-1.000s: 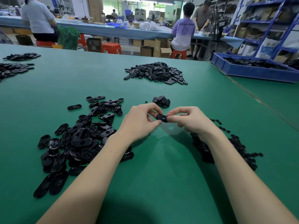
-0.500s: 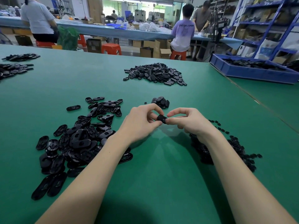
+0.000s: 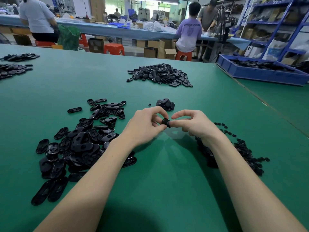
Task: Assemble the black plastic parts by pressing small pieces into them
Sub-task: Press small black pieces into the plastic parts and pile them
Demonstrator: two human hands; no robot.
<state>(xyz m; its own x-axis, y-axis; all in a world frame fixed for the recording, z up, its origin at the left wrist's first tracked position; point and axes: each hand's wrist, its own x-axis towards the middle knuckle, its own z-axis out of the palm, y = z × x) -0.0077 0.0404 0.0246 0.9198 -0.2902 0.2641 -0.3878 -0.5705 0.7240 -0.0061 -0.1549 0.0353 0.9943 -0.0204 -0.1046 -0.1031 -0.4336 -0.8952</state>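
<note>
Black part (image 3: pixel 166 122) pinched between both hands (image 3: pixel 145 126).

A single wide-angle camera, worn on the person's head, is looking forward and down over both bare forearms, which are running in from the bottom corners and meeting just below mid-frame. The left hand (image 3: pixel 145 126) and right hand (image 3: pixel 194 123) are sitting close to the lens, near enough for single fingers to be telling apart. The green table (image 3: pixel 163 190) is filling most of the frame around and beyond the hands, its straight edges bowing slightly with the wide lens. Far past the hands, the view is taking in a long bench and blue shelving (image 3: pixel 274 22) along the top edge. No second view is sharing the scene
</note>
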